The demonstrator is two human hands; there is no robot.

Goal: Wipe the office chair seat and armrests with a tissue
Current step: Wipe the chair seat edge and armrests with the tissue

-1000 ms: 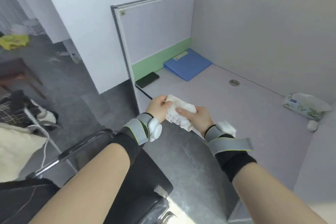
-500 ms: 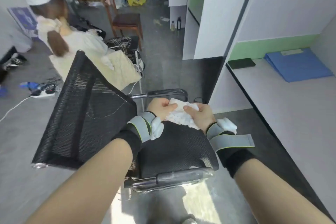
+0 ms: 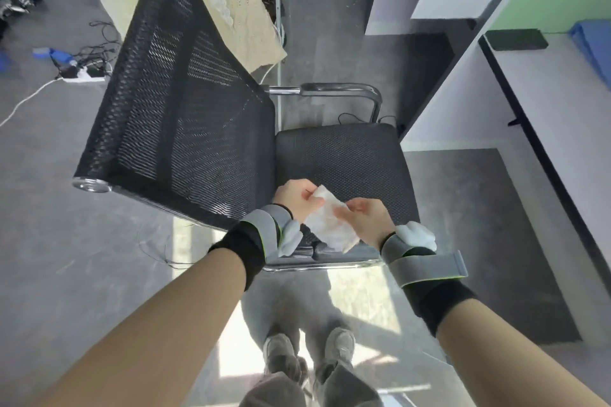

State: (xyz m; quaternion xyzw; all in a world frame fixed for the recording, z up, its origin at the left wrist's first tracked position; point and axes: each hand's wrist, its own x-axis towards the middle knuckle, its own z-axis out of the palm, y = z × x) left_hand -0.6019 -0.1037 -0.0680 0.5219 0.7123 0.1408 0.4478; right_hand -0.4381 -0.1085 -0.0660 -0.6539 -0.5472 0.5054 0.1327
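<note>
Head view: hands [image 3: 330, 208] pinching tissue [image 3: 330, 225].

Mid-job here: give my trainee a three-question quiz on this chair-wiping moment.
1. True or false: both hands hold the tissue.
2. Where is the tissue? A) on the desk B) over the seat's near edge C) on the far armrest
3. Fill in: the chair's backrest is made of black ____.

Key: 1 true: the left hand and the right hand both grip it. 2 B: it is above the seat, away from the far armrest. 3 mesh.
</note>
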